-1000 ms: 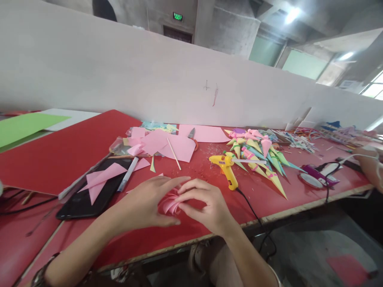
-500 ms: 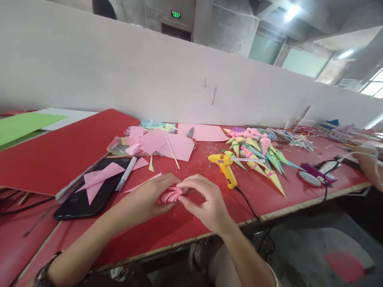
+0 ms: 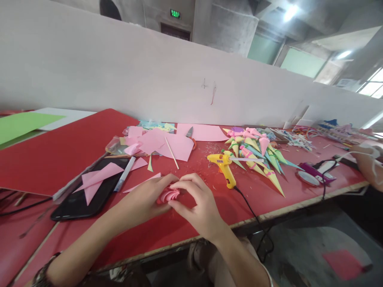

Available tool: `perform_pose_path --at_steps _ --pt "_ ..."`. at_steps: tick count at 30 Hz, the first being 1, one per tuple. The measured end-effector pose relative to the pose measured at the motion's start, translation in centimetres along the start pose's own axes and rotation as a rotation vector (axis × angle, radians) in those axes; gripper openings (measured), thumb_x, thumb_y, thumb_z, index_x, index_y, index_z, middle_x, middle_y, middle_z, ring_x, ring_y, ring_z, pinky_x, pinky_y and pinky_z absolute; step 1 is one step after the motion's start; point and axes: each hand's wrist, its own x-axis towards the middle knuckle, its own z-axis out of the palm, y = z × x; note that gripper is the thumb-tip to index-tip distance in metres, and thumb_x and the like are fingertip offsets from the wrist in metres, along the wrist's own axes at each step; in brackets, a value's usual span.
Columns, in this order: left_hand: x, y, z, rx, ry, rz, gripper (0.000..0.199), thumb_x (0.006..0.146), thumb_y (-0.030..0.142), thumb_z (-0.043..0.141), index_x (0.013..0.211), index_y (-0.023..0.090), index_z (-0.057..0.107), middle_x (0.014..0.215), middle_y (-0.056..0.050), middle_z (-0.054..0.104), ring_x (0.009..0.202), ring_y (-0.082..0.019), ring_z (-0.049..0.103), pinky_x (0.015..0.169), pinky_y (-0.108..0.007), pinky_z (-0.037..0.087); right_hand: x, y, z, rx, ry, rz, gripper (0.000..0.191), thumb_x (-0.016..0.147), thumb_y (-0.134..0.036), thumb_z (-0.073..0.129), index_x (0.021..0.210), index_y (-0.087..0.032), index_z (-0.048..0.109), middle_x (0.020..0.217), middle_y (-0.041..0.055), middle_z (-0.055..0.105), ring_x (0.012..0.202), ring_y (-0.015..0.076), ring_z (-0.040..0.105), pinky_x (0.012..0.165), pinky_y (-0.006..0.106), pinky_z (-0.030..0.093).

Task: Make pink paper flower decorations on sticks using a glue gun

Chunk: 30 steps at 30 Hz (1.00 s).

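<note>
A small pink pleated paper piece (image 3: 170,195) is held over the front of the red table, its folds fanned in a swirl. My left hand (image 3: 152,195) is closed around its left side, fingers partly hidden behind it. From the right, my right hand (image 3: 199,203) pinches the piece's edge between thumb and fingertips. To the right of my hands lies a yellow hot glue gun (image 3: 223,167) with a glue stick in its back. Pink paper sheets (image 3: 179,147) and a thin white stick (image 3: 171,152) lie just beyond my hands.
Several pastel paper cones (image 3: 260,153) are heaped at the right. Scissors (image 3: 190,133) rest on the pink paper. A black tray-like object (image 3: 80,205) with pink scraps and a marker (image 3: 125,173) lie left. Another person's hand (image 3: 366,157) is at far right. A cord (image 3: 248,203) crosses the table edge.
My right thumb and fingers have shifted slightly left over the pleated paper, covering more of its right edge. My left hand keeps its hold. The view has drifted slightly.
</note>
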Motion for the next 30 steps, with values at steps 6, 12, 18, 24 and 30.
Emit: perform_pose_path --at_steps 6,12,18,24,30 --pt "0.1 0.3 -0.2 0.005 -0.007 -0.002 0.030 0.077 0.024 0.050 0.107 0.023 0.050 0.096 -0.004 0.063 0.086 -0.021 0.060 0.068 -0.027 0.045 0.1 -0.1 0.1 -0.006 0.083 0.027 0.009 0.084 -0.025 0.058 0.091 -0.022 0.061 0.089 0.0033 0.060 0.084 0.0155 0.061 0.077 0.028 0.052" --pt "0.4 0.6 -0.2 0.016 0.011 0.024 0.009 0.077 0.022 0.049 0.086 0.021 0.051 0.082 0.000 0.060 0.074 -0.017 0.056 0.061 -0.024 0.041 0.2 -0.3 0.2 0.029 0.115 0.060 0.006 0.082 -0.023 0.060 0.087 -0.021 0.062 0.084 0.0023 0.061 0.080 0.0145 0.060 0.076 0.027 0.052" --pt "0.4 1.3 -0.7 -0.071 -0.002 0.028 0.005 0.077 0.024 0.049 0.080 0.020 0.050 0.074 0.002 0.056 0.069 -0.015 0.052 0.060 -0.024 0.041 0.2 -0.1 -0.1 0.148 0.176 0.123 0.012 0.083 -0.022 0.054 0.093 -0.020 0.061 0.087 0.0038 0.060 0.081 0.0146 0.061 0.072 0.026 0.053" --pt "-0.2 0.9 -1.2 -0.340 -0.080 0.056 0.010 0.079 0.027 0.051 0.075 0.019 0.047 0.071 0.003 0.051 0.064 -0.012 0.048 0.058 -0.022 0.043 -0.1 -0.2 -0.3 0.224 0.147 0.045 0.027 0.079 -0.019 0.056 0.105 -0.022 0.057 0.090 0.0026 0.056 0.080 0.0136 0.058 0.074 0.027 0.052" --pt "-0.4 1.2 -1.3 -0.476 -0.032 0.053 0.014 0.076 0.023 0.056 0.088 0.019 0.050 0.080 0.001 0.057 0.069 -0.013 0.054 0.061 -0.021 0.046 -0.2 -0.7 -0.2 0.119 0.055 -0.080 0.033 0.077 -0.023 0.062 0.109 -0.024 0.055 0.093 0.0025 0.055 0.083 0.0147 0.055 0.073 0.027 0.052"
